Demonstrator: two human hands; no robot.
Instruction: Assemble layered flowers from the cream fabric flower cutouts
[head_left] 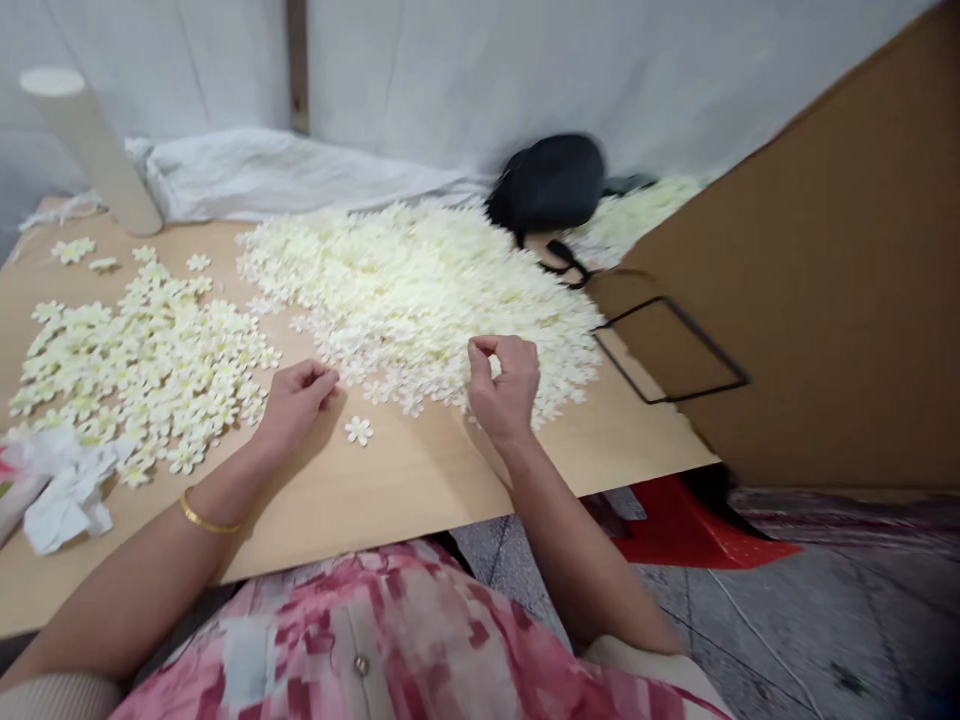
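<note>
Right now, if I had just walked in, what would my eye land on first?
Probably the big heap of pale flowers across the middle of the table, with a looser pile to its left. Next, the person's right hand over the heap's near edge and left hand near the gap between the piles. A lone flower lies between the hands.

Single head-worn view: looks forward and down from above the patterned garment point(435, 630), near the left hand point(297, 398) and right hand point(507, 388), across the tabletop point(420, 470) to the wall point(450, 80); right margin dark, perhaps lens shading.
</note>
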